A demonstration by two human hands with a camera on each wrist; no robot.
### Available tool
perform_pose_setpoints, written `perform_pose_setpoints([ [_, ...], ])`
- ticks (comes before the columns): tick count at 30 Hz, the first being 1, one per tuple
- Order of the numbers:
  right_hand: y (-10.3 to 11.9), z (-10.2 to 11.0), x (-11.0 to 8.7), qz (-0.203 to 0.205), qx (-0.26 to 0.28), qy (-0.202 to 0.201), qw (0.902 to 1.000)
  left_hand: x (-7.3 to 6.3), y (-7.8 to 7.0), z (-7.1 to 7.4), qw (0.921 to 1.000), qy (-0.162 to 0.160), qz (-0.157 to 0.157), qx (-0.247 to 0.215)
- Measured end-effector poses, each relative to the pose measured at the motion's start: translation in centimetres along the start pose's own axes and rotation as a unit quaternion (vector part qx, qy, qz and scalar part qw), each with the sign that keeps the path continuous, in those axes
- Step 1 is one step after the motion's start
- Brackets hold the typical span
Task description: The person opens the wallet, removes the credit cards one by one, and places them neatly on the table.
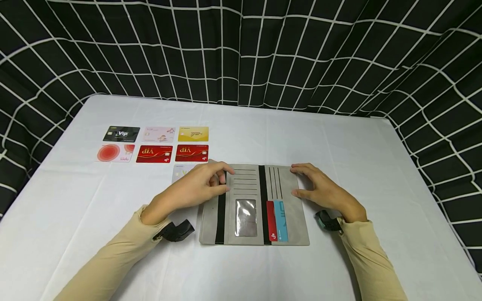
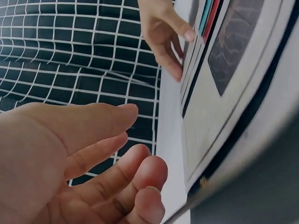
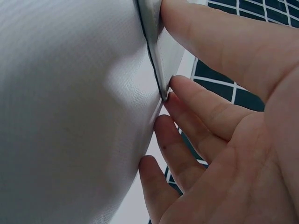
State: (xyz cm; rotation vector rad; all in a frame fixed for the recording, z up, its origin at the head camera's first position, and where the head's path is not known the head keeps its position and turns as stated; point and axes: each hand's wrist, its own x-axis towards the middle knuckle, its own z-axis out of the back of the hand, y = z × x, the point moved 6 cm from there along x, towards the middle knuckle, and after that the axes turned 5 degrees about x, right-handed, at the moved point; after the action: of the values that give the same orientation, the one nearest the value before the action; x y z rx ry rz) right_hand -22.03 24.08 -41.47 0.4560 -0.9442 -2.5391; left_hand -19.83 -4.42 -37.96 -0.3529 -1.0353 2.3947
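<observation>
A grey card wallet [image 1: 295, 221] lies spread open on the table, with rows of slots, two black bands and a clear window [image 1: 246, 217]. Low in its right panel sit a red card [image 1: 271, 221] and a blue card [image 1: 280, 221] side by side. Over the wallet's left part is my left hand [image 1: 203, 184], fingers loosely bent; the left wrist view shows nothing between them. My right hand [image 1: 321, 190] rests at the wallet's right edge, its thumb and fingertips touching there. A pale card [image 1: 180, 172] is partly hidden behind the left hand.
To the upper left lie two rows of cards: a black card [image 1: 121, 133], a pink card [image 1: 159, 134] and a gold card [image 1: 193, 133] above a white card with red circles [image 1: 115, 153] and two red VIP cards [image 1: 154, 154]. A black grid curtain [image 1: 241, 50] hangs behind the white table [image 1: 357, 159].
</observation>
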Motion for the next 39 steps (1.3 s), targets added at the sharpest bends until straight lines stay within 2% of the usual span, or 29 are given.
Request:
perform_pose_setpoints([
  [10,-0.1,0.0,0.1,0.011,-0.002,-0.003,0.9999,0.9,-1.3,-1.4,0.9995,0.008,-0.03,0.006],
  [15,0.0,0.1,0.1,0.011,0.002,-0.003,0.9999,1.2,-1.7,-2.3,0.9992,0.02,-0.033,0.011],
  [22,-0.1,0.1,0.2,0.014,-0.001,-0.005,0.9999,1.6,-2.2,-3.5,0.9979,0.023,-0.046,0.041],
  [33,-0.2,0.1,0.2,0.013,0.002,-0.008,0.9999,2.4,-3.0,-5.4,0.9969,0.042,-0.058,0.033],
  [39,-0.1,0.1,0.2,0.01,0.002,-0.006,0.9999,2.8,-3.7,-6.4,0.9956,0.057,-0.06,0.044],
])
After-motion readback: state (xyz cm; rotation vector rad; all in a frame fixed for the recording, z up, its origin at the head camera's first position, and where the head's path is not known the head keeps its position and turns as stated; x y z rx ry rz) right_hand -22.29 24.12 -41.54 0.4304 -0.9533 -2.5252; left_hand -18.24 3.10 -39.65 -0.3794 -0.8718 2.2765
